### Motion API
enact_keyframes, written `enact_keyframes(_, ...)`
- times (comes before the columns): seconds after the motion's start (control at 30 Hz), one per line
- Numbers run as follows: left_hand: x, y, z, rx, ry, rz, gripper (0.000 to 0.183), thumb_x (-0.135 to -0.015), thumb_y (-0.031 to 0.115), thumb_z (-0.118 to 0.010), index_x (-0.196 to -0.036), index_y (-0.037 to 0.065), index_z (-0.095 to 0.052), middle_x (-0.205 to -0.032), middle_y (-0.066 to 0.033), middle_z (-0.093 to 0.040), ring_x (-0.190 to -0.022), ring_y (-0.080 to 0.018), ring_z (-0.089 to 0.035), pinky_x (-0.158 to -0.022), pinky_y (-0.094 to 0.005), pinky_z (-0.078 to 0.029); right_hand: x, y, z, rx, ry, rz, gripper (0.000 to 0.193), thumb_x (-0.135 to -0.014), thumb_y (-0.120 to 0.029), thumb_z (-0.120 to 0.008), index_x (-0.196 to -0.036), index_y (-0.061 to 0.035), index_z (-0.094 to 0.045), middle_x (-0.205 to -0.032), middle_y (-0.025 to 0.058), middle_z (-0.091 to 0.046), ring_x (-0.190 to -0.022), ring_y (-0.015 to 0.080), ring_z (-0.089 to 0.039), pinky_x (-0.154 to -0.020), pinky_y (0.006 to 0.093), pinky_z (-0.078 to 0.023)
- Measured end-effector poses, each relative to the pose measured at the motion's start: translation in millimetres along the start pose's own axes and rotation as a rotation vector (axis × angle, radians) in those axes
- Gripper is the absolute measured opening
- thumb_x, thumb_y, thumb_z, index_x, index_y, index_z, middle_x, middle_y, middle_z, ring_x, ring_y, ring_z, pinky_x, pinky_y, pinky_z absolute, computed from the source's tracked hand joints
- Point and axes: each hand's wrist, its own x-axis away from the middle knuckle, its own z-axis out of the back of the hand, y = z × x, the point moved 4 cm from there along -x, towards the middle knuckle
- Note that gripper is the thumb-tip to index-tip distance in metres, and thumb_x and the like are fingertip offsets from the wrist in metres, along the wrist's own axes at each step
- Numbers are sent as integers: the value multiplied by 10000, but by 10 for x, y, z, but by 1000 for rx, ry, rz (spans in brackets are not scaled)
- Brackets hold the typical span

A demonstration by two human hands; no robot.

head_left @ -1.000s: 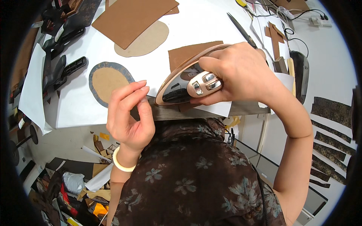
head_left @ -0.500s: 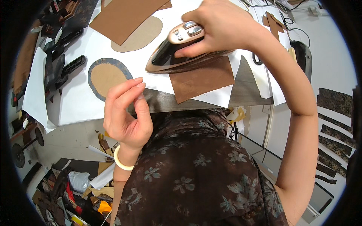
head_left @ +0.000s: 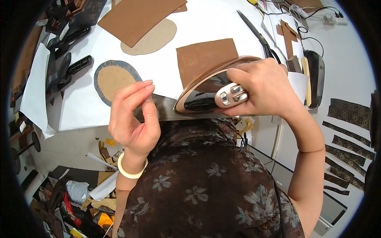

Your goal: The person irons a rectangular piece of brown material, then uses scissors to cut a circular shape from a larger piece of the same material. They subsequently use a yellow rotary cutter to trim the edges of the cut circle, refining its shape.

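Copper-coloured metal and dark gloss mark the clothes iron, which sits near the front edge of a white work table, tilted so its shiny body faces upward. The right hand wraps over the iron's handle from the right side, fingers curled closed around it and the thumb lying along the near side, just beside a pale control panel with small buttons. The right forearm comes up from the lower right, the elbow bent sharply, the wrist angled inward toward the table.

Just behind the iron, partly under its far edge, lies a brown rectangular piece of material, flat on the table.

The left hand is raised upright in front of the table edge, palm turned toward the person's right. Its fingers are loosely curved and close together, the thumb resting against the fingertips in a light pinch; whether anything thin is held there cannot be told. A pale bangle circles the left wrist.

Beyond the left hand an oval tan piece with a dark border lies on the table. Farther back are a plain tan oval and a larger brown sheet. Black-handled scissors lie to the right of the brown rectangle.
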Motion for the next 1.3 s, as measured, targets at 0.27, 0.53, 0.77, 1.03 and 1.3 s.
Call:
enact_keyframes(0.27,-48,25,-38,-2,-24,9,198,-796,-156,-573,-948,-55,-651,-947,-165,-668,-815,-213,-652,-694,-261,-528,-558,330,-7,18,74,50,504,-668,-539,-782,-692,-56,-641,-507,116,-575,-491,307,-606,-487,353,-474)
enact_keyframes(0.53,30,-43,-14,-11,-41,62,196,-803,-159,-565,-955,-66,-646,-955,-165,-668,-835,-218,-657,-708,-266,-533,-211,616,-7,90,-49,-171,685,-686,-695,-685,-842,-29,-701,-626,168,-641,-609,350,-653,-594,408,-534)
enact_keyframes(0.77,26,-48,-83,55,-28,54,200,-807,-159,-558,-963,-68,-645,-957,-166,-666,-840,-210,-654,-709,-260,-529,225,91,4,16,-71,-108,513,-659,-555,-770,-822,-88,-632,-648,70,-643,-574,280,-655,-530,374,-520)
enact_keyframes(1.03,28,14,-76,50,-23,48,214,-793,-166,-555,-958,-65,-647,-962,-166,-668,-846,-220,-652,-717,-265,-525,-423,-16,7,1,-88,-17,489,-645,-546,-775,-731,-91,-618,-616,95,-634,-577,311,-645,-502,414,-498)
enact_keyframes(1.3,80,26,-11,3,7,109,198,-809,-164,-554,-947,-57,-649,-960,-161,-669,-852,-220,-653,-760,-277,-535,-490,459,247,16,-107,-184,624,-711,-630,-663,-688,-6,-649,-576,207,-595,-603,384,-629,-579,442,-510)
